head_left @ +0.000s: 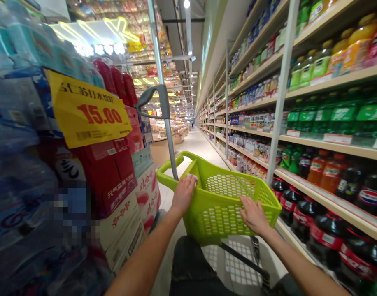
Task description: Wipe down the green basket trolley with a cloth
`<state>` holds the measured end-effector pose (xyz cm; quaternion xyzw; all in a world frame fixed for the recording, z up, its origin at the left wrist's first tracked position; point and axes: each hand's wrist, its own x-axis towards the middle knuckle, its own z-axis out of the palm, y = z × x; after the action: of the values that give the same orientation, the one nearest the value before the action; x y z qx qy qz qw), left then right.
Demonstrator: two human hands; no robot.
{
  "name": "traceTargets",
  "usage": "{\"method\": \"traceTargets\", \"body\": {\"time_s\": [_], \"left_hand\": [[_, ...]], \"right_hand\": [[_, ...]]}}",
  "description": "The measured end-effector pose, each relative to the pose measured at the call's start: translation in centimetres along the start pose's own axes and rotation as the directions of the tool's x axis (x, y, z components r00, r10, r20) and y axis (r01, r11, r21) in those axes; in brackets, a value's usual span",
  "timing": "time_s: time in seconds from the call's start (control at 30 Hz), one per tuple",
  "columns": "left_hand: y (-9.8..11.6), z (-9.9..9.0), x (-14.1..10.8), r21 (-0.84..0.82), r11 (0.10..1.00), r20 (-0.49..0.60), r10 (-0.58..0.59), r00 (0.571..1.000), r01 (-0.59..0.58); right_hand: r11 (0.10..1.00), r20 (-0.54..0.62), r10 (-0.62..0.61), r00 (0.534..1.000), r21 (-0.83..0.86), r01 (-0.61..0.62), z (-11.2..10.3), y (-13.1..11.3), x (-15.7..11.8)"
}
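A lime-green shopping cart [225, 205] with a perforated plastic basket stands side-on right in front of me. My left hand [185, 191] is closed over the near rim, close to the handle end, with its fingertips bent inward; something small and pale shows by the fingers, too small to name. Farther right along the same side, my right hand [253, 213] grips the rim, fingers hooked over the top edge. A grey metal pole [161, 74] with a dark plastic loop [153, 102] rises at the cart's handle end. In the basket I see only its divider and bare walls.
Stacked drink cartons [106, 176] and shrink-wrapped bottles [15, 172] crowd the left, with a yellow price sign [89, 109] reading 15.00. Long shelves [333, 146] of bottled drinks line the right, close to the cart. A pale tiled aisle [191, 142] runs ahead between them.
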<state>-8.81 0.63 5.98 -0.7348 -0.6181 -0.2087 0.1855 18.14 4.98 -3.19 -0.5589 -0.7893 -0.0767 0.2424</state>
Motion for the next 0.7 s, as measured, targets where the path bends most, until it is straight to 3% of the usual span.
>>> {"method": "traceTargets", "body": {"time_s": [0.1,0.2,0.27,0.33,0.43,0.5,0.7], "left_hand": [[1.0,0.8,-0.2,0.003,1.0,0.008,0.004,1.0,-0.004],[4.0,3.2,-0.4,-0.022,0.989,0.075,0.151,0.986,-0.149],[4.9,3.7,-0.2,-0.025,0.976,0.094,0.218,0.971,-0.217],[4.0,2.9,0.3,0.003,0.981,0.066,0.195,0.979,-0.195],[1.1,0.9,0.9,0.076,0.997,-0.07,0.037,0.997,-0.031],[0.3,0.6,1.0,0.1,0.995,-0.142,-0.009,0.99,0.023],[4.6,4.9,0.7,0.059,0.964,-0.063,0.262,0.963,-0.258]], "right_hand": [[0.999,-0.012,0.04,0.999,0.017,-0.04,0.0,-0.4,-0.2],[0.999,-0.001,0.005,1.0,0.035,-0.005,-0.1,-0.5,-0.4],[0.999,0.001,-0.017,1.0,0.042,0.017,-0.1,-0.2,-0.4],[0.999,0.002,-0.012,1.0,0.048,0.012,-0.1,0.0,-0.4],[0.998,-0.006,0.006,1.0,0.06,-0.006,-0.2,-0.2,-0.4],[0.998,-0.015,0.029,0.999,0.061,-0.028,-0.4,-0.7,-0.5],[0.998,0.015,0.025,1.0,0.065,-0.026,-0.7,-0.9,-0.9]]}}
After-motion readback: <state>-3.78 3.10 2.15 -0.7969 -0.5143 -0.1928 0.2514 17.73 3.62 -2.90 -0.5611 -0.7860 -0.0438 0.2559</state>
